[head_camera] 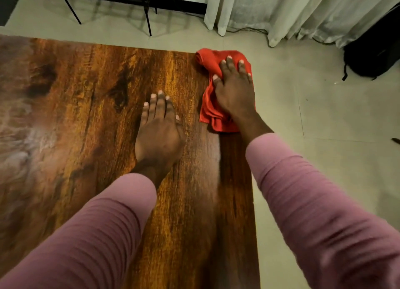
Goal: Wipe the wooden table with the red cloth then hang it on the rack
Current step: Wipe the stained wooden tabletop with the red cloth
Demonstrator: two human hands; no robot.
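Note:
The red cloth lies bunched at the far right corner of the wooden table, partly over the right edge. My right hand presses flat on the cloth with straight, spread fingers. My left hand rests flat on the bare wood just left of the cloth, fingers straight and together. A black metal rack stands on the floor beyond the table's far edge; only its legs and lower bars show.
Pale tiled floor runs along the table's right and far sides. White curtains hang at the back right with a cable beneath them. A black bag sits on the floor at the far right.

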